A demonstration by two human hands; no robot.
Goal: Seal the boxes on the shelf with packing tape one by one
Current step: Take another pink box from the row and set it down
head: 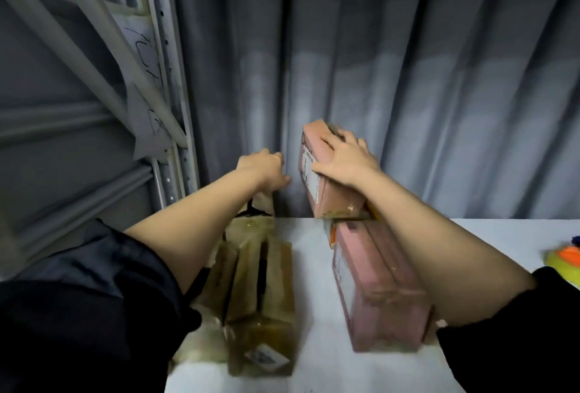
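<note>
Right grip (342, 161) clasps pink box (326, 179) | left grip (263, 169) unclear | 2 pink boxes

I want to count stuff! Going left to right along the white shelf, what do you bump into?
Brown boxes → pink box lying flat → yellow and orange thing at the right edge.
</note>
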